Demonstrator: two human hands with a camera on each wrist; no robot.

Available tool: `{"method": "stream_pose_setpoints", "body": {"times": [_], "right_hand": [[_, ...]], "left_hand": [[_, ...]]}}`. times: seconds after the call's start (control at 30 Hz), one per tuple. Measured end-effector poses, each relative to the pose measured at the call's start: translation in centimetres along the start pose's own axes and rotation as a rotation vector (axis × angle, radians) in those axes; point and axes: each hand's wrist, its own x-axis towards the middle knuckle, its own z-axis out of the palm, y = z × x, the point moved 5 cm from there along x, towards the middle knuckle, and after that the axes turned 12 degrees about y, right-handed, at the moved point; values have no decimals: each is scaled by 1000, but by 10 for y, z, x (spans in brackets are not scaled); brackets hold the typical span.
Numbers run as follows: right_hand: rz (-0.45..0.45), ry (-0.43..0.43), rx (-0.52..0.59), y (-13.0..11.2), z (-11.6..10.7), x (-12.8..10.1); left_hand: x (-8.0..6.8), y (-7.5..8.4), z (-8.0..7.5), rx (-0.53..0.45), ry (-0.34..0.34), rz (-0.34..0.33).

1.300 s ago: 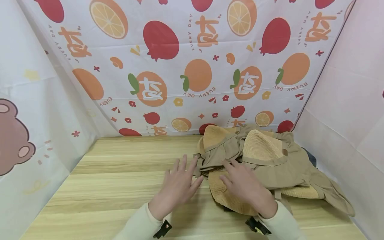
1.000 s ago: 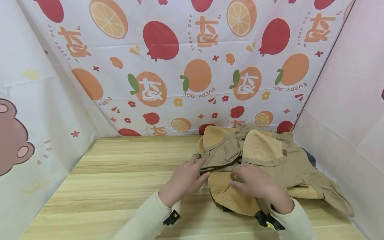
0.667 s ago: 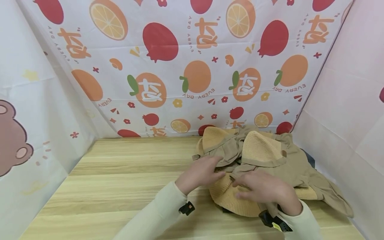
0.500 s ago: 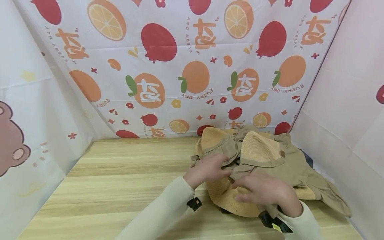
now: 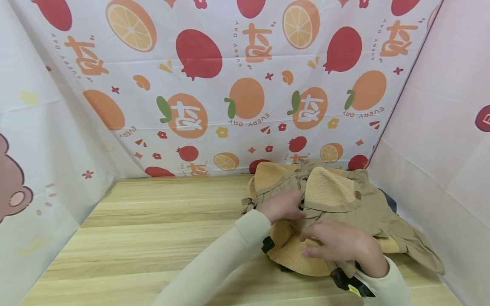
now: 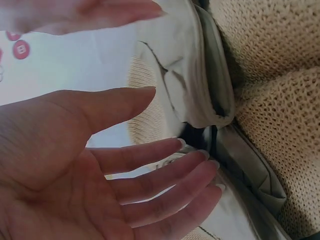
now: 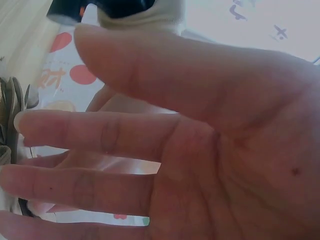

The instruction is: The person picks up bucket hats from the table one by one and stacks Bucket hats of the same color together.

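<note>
A pile of sun hats lies at the right of the table, with khaki cloth point(image 5: 377, 212) and woven straw crowns point(image 5: 329, 189). My left hand point(image 5: 282, 205) reaches over the cloth on the pile's left side. In the left wrist view the left hand point(image 6: 105, 170) has its fingers loosely extended, tips at a fold of khaki cloth point(image 6: 187, 75), holding nothing. My right hand point(image 5: 340, 240) hovers at the pile's front, above a straw brim point(image 5: 302, 257). The right wrist view shows the right hand point(image 7: 210, 150) with fingers apart and nothing in them.
The wooden table point(image 5: 153, 238) stretches to the left of the pile. A fruit-print curtain point(image 5: 214, 153) hangs behind, with white cloth walls point(image 5: 440, 161) at both sides. Some dark blue fabric point(image 5: 389, 200) shows behind the hats.
My left hand has moved right, from the table beside the pile to over the cloth. The right hand has shifted right and slightly nearer. The hats stay nearly in place; the view has turned slightly.
</note>
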Motion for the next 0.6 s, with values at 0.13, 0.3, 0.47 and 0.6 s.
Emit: {"method": "stream_pose_setpoints", "body": {"times": [0.13,0.3,0.47,0.6], "right_hand": [[2,6,3,1,0,1],[-21,3,7,1,0,2],[-8,-10,13,1,0,1],[-14,-11,-3,2,1,1]], "left_hand": [[9,2,6,-4,-17,-9],[20,0,12,-116,-62,-59],[28,-3,17,-158,-77,-85],[31,-3,20,-149,-47,-63]]}}
